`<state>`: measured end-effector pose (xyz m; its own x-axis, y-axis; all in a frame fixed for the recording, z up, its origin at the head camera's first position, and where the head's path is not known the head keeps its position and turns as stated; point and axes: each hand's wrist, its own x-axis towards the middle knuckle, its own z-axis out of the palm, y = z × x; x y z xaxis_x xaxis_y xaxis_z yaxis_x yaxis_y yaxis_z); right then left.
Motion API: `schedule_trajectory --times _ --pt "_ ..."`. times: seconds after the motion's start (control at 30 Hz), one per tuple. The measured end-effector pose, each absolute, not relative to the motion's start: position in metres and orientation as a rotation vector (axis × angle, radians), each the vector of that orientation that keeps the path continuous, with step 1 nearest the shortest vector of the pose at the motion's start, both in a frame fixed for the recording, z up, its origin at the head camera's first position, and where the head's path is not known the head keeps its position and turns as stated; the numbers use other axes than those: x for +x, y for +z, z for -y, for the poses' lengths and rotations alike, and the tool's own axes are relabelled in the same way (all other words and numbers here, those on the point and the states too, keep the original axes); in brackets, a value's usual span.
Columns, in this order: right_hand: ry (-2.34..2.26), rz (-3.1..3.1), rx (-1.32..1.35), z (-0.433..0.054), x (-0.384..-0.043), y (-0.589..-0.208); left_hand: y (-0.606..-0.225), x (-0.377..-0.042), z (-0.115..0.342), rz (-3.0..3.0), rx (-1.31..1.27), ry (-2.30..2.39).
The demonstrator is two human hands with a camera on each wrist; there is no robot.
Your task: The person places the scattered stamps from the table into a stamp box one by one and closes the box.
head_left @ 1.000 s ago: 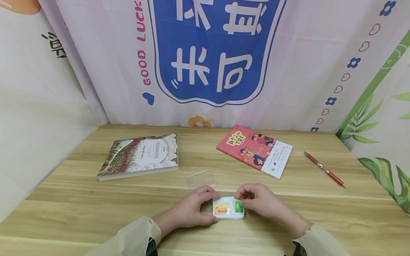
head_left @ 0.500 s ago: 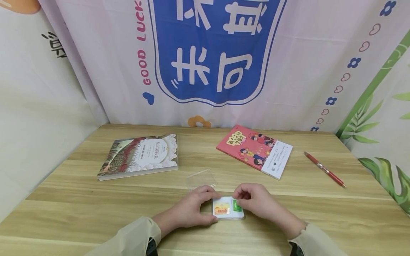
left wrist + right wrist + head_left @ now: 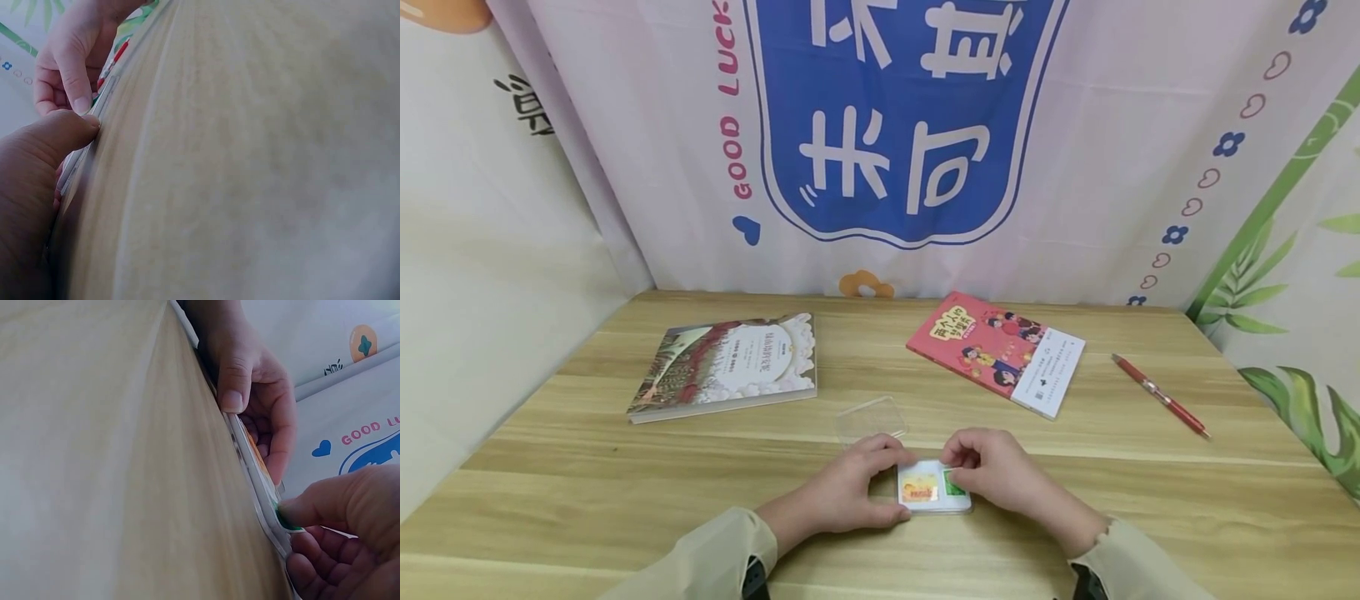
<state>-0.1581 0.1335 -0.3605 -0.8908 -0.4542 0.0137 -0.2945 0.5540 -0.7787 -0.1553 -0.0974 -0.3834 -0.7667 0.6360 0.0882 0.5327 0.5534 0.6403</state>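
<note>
A flat white rounded case lies on the wooden table, with a small yellow-orange picture piece on its left part. My left hand grips the case between thumb and fingers at its near and far edges. At the right end, my right hand pinches a small green stamp-like piece, its thumb over the face and other fingers curled. Part of the green piece is hidden under the thumb, also in the right wrist view. Just beyond the left hand lies a clear plastic lid.
A thick book lies at the back left. Behind the hands is a pink book, and a red pen lies to the right. A printed curtain hangs along the table's back edge.
The right hand has shifted slightly left with the green piece, which now sits further inside the case's right edge. The left hand and the case have stayed in place.
</note>
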Motion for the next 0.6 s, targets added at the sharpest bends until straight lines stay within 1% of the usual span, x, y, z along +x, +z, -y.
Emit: schedule_trajectory --times 0.47,0.6 --pt "-1.223 -2.672 -0.585 -0.1331 -0.1591 -0.3597 -0.3844 -0.1566 0.0963 -2.641 1.022 0.995" --pt "-1.233 -2.681 -0.586 -0.1333 -0.1617 -0.3566 -0.3848 -0.1536 0.0979 -2.648 1.011 1.068"
